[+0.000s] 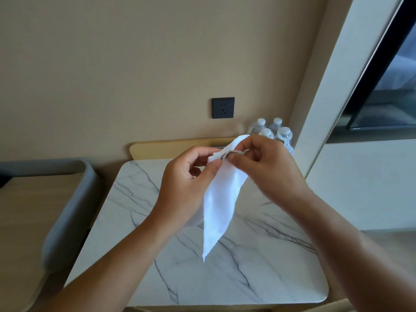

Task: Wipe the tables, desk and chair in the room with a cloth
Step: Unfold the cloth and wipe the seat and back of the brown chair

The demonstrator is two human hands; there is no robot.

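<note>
A thin white cloth [221,199] hangs above the white marble-veined table [202,289], top edge pinched by left hand [189,183] and right hand [267,167]; its tag [227,154] print is unreadable. White-capped clear water bottles [273,131] stand against the beige wall [135,64].

The left hand [186,183] and the right hand [267,167] are bare, and behind each wrist the forearm is uncovered as far as it shows. The fingers [258,141] are slim with rounded tips. The nails seem cut short, though blur at the fingertips makes that hard to judge.
</note>
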